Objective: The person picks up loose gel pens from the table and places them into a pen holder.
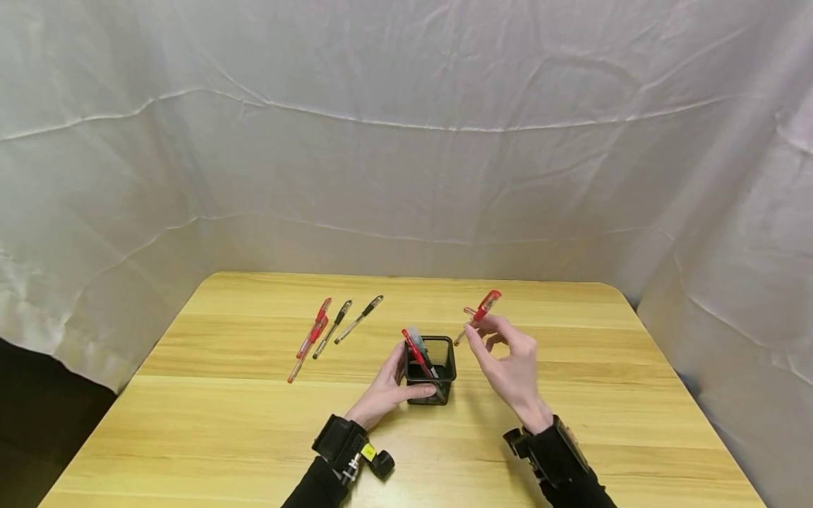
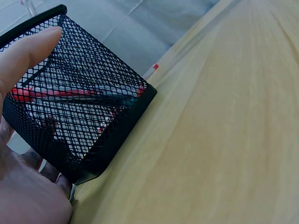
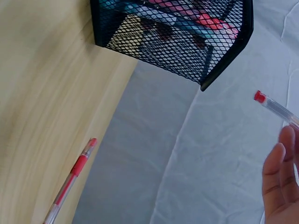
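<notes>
A black mesh pen holder [image 1: 438,348] stands upright on the table. My left hand [image 1: 383,389] grips it from the left, thumb across the front. Inside lean a red pen [image 1: 416,351] and a dark pen with a pale top [image 1: 425,357]; the left wrist view shows them through the mesh. To the right of the holder my right hand [image 1: 510,367] pinches a red-capped clear gel pen [image 1: 488,303] above the table. Its lower end [image 3: 270,103] points down toward the holder, apart from the rim. Another red pen [image 3: 74,175] lies on the table beyond that hand.
Left of the holder lie two red pens [image 1: 324,309] [image 1: 308,349], one partly over the other, and two black-capped pens [image 1: 332,329] [image 1: 360,319]. The wooden table [image 1: 209,423] ends at a grey-white cloth curtain [image 1: 406,169] behind and at the sides.
</notes>
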`<state>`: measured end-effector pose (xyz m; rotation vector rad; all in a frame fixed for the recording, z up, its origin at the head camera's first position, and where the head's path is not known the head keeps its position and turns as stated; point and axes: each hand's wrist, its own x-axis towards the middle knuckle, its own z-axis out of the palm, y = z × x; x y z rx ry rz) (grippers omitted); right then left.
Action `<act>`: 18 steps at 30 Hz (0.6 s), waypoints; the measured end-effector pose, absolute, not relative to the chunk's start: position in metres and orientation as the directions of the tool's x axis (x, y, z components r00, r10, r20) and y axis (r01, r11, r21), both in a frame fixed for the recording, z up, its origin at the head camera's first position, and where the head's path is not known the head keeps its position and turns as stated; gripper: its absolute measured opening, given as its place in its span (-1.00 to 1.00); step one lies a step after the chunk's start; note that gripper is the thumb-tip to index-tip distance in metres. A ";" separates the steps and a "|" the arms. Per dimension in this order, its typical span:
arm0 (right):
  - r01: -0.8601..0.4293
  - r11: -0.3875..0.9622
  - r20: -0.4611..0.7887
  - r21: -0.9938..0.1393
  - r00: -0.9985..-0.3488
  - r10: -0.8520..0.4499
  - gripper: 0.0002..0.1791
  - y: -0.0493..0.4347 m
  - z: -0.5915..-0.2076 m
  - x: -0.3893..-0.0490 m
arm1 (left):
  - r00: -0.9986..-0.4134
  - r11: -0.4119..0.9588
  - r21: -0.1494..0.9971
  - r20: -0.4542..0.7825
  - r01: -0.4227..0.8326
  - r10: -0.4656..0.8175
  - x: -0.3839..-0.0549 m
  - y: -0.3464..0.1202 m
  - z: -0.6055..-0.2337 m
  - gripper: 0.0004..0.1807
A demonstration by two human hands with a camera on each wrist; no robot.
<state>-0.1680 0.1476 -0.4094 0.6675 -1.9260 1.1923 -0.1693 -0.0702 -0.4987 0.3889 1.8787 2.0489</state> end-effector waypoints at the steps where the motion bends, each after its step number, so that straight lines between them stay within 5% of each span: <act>1: -0.749 0.425 0.812 -0.508 -0.581 -0.052 -0.73 0.147 -0.409 -0.168 | -0.907 -0.071 0.996 -0.023 -0.058 0.420 -0.169 -0.070 -0.498 0.23; 18: -0.667 0.530 0.678 -0.524 -0.703 -0.215 -0.82 0.135 -0.417 -0.172 | -0.908 -0.071 0.995 -0.035 -0.071 0.417 -0.170 -0.070 -0.499 0.22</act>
